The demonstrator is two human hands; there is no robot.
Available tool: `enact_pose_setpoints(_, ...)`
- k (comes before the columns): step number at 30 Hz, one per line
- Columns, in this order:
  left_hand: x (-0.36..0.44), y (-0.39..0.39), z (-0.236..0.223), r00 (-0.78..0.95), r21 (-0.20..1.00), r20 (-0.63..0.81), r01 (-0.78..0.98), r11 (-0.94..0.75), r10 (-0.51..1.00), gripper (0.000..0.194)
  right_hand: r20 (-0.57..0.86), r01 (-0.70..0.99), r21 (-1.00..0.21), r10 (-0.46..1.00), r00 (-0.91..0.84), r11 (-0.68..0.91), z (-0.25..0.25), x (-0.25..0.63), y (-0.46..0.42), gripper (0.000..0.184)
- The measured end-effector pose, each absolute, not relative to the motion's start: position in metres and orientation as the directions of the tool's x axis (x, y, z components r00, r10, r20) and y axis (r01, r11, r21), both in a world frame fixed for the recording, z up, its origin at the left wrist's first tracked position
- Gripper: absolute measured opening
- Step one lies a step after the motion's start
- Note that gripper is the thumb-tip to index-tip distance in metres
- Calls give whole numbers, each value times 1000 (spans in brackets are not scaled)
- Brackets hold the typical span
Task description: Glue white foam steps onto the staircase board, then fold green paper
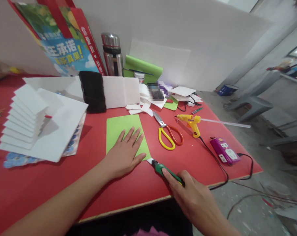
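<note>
Right hand [194, 193] is gripping knife [169, 172], four o'clock of sheet [119, 125]; left hand [126, 152], open atop, should be pinning firmly, thumb clear.

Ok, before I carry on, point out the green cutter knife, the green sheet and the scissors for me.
green cutter knife [159, 168]: head view, front part of its handle
green sheet [115, 130]: head view, uncovered upper left part
scissors [163, 124]: head view, pivot area between blades and handles
</note>
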State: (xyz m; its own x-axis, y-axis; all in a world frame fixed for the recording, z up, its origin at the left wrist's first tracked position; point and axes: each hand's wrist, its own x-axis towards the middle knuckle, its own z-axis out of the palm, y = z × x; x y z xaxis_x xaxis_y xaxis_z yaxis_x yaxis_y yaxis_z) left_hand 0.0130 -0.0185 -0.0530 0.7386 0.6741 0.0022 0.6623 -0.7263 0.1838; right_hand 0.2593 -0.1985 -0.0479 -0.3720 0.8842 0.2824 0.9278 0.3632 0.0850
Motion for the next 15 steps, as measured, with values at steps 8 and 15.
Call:
enact_pose_setpoints(8, -7, -5, -42, 851, 348, 55, 475, -808, 523, 77, 272, 932, -76, 907, -321, 353, -44, 264, -199, 48)
enact_pose_setpoints(15, -6, -9, -39, 845, 328, 94, 473, -818, 526, 59, 294, 928, -94, 901, -319, 359, -43, 263, -197, 47)
